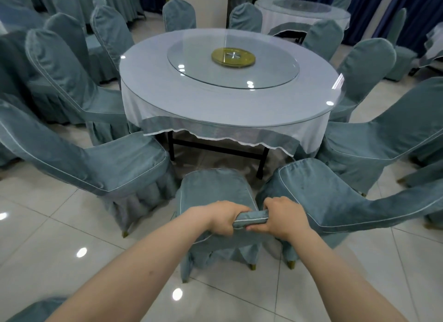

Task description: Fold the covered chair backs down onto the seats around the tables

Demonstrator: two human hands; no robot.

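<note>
We are standing behind the nearest covered chair [215, 245] and gripping the top edge of its chair back [250, 219] with both hands. The left hand [221, 219] is curling over the left end of the padded edge, and the right hand [279, 216] is clasping the right end with its fingers wrapped underneath. We are probably holding it at both ends so that the back tips evenly and the loose teal cover is not twisting on the way down. The seat [213, 185] is lying just beyond our hands, facing the round table [227, 110]. We are seeing the back almost edge-on from above, and it is not yet resting on the seat, so we are judging this fold to be only starting. The left neighbour chair [96, 158] and the right neighbour chair [335, 197] are standing close on either side with their backs raised, as are the others ringing the table, so most of the work is waiting. A glass turntable [233, 81] is sitting at the table's centre on a gold hub [233, 56], presumably to bring dishes within every diner's reach. A second table [302, 12] is standing well behind. We are finding no brand, label or readable writing anywhere.
</note>
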